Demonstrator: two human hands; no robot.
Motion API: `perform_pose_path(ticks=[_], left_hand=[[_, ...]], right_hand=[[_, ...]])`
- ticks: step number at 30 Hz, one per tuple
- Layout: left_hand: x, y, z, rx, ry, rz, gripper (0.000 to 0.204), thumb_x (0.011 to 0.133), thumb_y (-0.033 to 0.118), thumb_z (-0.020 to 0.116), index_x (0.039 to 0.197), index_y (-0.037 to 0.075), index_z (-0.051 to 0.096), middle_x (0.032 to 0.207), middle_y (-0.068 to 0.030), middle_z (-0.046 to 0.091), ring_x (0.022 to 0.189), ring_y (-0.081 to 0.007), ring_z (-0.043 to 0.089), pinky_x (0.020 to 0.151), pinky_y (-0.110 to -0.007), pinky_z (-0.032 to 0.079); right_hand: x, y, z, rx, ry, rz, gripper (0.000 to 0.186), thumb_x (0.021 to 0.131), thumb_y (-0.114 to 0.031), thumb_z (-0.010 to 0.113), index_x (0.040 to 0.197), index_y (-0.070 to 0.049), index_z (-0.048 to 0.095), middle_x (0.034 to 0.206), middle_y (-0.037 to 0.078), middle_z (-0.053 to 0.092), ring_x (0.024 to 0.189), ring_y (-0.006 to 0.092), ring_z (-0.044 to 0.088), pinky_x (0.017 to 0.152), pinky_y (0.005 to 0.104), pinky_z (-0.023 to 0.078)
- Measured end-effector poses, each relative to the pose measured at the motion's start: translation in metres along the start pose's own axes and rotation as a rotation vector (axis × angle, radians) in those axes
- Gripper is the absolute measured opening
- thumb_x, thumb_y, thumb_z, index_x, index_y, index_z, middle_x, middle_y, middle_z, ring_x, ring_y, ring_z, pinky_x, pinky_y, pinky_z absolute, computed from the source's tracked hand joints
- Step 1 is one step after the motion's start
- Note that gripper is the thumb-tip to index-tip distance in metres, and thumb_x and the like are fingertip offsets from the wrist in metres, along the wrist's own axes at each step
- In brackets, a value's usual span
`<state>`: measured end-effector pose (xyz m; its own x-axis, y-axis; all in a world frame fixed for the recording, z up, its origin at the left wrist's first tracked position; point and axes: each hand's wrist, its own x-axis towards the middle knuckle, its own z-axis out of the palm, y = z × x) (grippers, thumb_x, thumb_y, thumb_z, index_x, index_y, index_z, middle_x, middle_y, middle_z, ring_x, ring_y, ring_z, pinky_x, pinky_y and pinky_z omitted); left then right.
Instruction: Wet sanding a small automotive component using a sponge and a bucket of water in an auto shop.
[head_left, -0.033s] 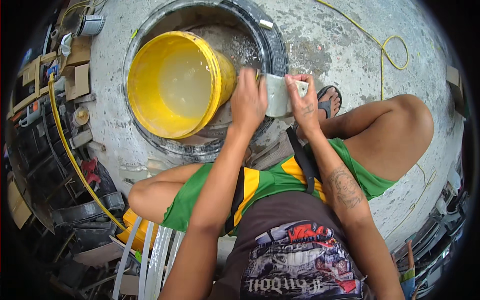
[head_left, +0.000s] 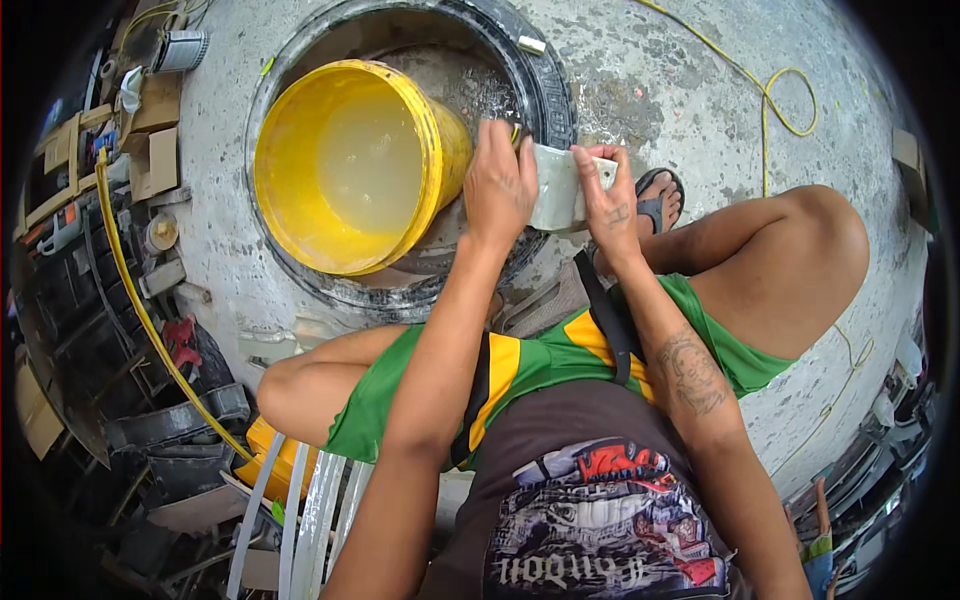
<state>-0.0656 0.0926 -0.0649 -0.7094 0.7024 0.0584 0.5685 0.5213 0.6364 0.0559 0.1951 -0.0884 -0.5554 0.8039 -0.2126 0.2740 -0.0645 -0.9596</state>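
Over the near right rim of a black tyre (head_left: 556, 105), my right hand (head_left: 612, 205) grips a wet, pale grey panel-like piece (head_left: 556, 190) by its right end. The thumb lies on top, beside a small hole. My left hand (head_left: 500, 185) is closed at the piece's left end, knuckles up. A bit of something yellow and dark peeks out at its fingertips, too small to name. Left of that hand, a yellow bucket (head_left: 432, 130) leans tilted inside the tyre, its mouth toward me. Cloudy water (head_left: 370, 170) lies in it.
A small white block (head_left: 532, 46) rests on the tyre's far rim. Yellow cord (head_left: 790, 105) loops across the stained concrete floor at right. Boxes (head_left: 153, 165) and dark parts crowd the left side. A sandalled foot (head_left: 660, 200) is beside my right hand.
My left hand, blurred before, has shifted slightly up and shows sharper. The yellow and dark bit at its fingertips shows more plainly. My right hand keeps its grip on the grey piece.
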Motion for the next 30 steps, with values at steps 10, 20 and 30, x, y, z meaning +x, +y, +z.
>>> perform_pose_path(ticks=[10, 20, 30], left_hand=[[-0.004, -0.002, 0.001, -0.042, 0.005, 0.008, 0.020, 0.099, 0.009, 0.061, 0.111, -0.003, 0.051, 0.106, -0.0278, 0.055, 0.098, -0.0531, 0.060, 0.080, -0.054, 0.051], [0.007, 0.005, 0.010, -0.027, 0.017, 0.015, 0.018, 0.100, 0.011, 0.060, 0.106, -0.003, 0.050, 0.106, -0.0298, 0.055, 0.095, -0.0525, 0.058, 0.081, -0.056, 0.050], [0.001, 0.005, 0.005, -0.029, 0.045, 0.024, 0.018, 0.100, 0.010, 0.061, 0.106, -0.003, 0.050, 0.104, -0.0289, 0.055, 0.092, -0.0518, 0.058, 0.084, -0.053, 0.050]], right_hand=[[-0.001, 0.006, 0.002, -0.005, 0.005, -0.004, 0.039, 0.109, -0.038, 0.055, 0.111, 0.001, 0.055, 0.104, 0.024, 0.072, 0.100, 0.0376, 0.069, 0.091, 0.0436, 0.050], [0.005, 0.000, -0.003, -0.025, -0.006, -0.010, 0.033, 0.111, -0.032, 0.051, 0.112, 0.001, 0.053, 0.107, 0.022, 0.075, 0.096, 0.0341, 0.070, 0.089, 0.0423, 0.052], [0.001, 0.006, 0.003, -0.071, 0.035, -0.033, 0.030, 0.110, -0.030, 0.053, 0.106, 0.000, 0.051, 0.108, 0.022, 0.075, 0.096, 0.0350, 0.070, 0.090, 0.0422, 0.051]])
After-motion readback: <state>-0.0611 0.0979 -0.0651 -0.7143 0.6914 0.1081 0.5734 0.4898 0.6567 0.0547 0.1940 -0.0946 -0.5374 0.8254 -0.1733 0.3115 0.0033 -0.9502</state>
